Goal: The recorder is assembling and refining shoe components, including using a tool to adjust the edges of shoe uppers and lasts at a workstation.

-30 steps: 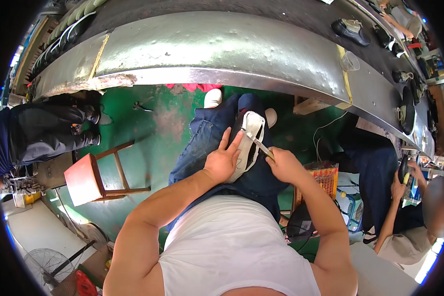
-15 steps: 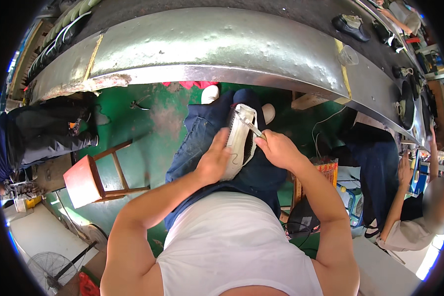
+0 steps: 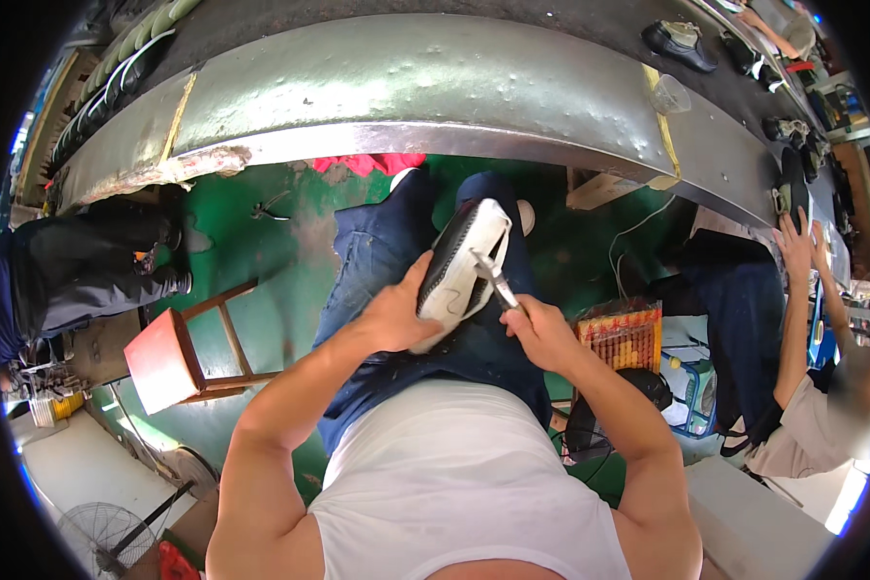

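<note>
Across my lap lies an unfinished shoe (image 3: pixel 454 285), with a pale underside, a dark side with a row of stitches along it, and a loose white strip at its right edge. My left hand (image 3: pixel 401 311) grips its near end, thumb and fingers round the left side. My right hand (image 3: pixel 539 331) is closed round the handle of pincers (image 3: pixel 494 277), a metal hand tool. The head of the pincers is over the right side of the shoe's underside; I cannot tell whether it touches.
A metal-faced bench (image 3: pixel 406 87) curves across in front, with a dark shoe (image 3: pixel 681 44) on it. A wooden stool (image 3: pixel 164 358) lies tipped at left. At right, a co-worker's hands (image 3: pixel 800 246) are by another shoe. A fan (image 3: pixel 106 541) is lower left.
The shoe has turned, showing more of its dark stitched side. My left hand has shifted left and closed round it. The right hand and pincers have moved slightly down and right.
</note>
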`<state>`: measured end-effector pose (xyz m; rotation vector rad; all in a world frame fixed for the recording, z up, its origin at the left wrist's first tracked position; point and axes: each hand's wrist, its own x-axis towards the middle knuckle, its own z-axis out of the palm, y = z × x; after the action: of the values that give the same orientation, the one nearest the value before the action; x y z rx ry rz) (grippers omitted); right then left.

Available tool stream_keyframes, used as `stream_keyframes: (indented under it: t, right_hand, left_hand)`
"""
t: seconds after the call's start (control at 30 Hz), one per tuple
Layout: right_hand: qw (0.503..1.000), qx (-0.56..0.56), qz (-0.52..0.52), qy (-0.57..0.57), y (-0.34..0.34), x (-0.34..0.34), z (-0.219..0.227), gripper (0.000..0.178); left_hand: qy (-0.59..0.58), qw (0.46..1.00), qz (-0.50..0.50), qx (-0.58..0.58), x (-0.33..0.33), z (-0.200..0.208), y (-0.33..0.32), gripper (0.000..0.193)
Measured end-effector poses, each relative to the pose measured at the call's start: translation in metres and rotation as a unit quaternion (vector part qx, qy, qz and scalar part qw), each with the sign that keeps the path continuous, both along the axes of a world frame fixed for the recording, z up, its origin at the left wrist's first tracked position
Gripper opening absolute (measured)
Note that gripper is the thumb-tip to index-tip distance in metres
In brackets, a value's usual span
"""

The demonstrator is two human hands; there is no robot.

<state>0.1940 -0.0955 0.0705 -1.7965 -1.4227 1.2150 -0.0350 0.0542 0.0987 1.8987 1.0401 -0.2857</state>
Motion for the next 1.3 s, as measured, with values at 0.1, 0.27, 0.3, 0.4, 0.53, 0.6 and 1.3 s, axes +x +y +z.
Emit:
stream_keyframes:
  t: [0.1,0.27,0.3,0.4,0.53,0.6,1.3]
  right_hand:
    - [0.988,0.050,-0.100,0.105,-0.010,0.008,-0.003,0.037]
    - [0.965,0.014,-0.195,0.174,-0.012,0.014,-0.005,0.035]
    - [0.965,0.016,-0.193,0.175,-0.011,0.013,-0.004,0.035]
    - [0.978,0.005,-0.179,0.110,-0.014,0.016,-0.003,0.033]
    - [0.991,-0.012,-0.107,0.084,-0.015,0.019,-0.007,0.027]
    - [0.991,-0.088,-0.068,0.068,-0.013,0.022,0.007,0.026]
    - [0.907,-0.290,0.275,-0.135,0.095,0.020,0.077,0.029]
  left_hand:
    - [-0.086,0.985,-0.011,0.152,-0.011,0.047,0.023,0.097]
    - [-0.484,0.870,0.093,0.015,0.025,0.081,0.053,0.087]
    - [-0.547,0.831,0.099,-0.022,0.036,0.074,0.058,0.084]
    - [-0.410,0.906,0.101,0.021,0.072,0.067,0.075,0.062]
    - [-0.190,0.965,0.161,-0.081,0.087,-0.025,0.080,0.071]
    - [-0.178,0.969,0.102,-0.139,0.067,-0.061,0.054,0.083]
    - [-0.295,0.753,0.414,-0.418,0.033,-0.088,0.002,0.053]
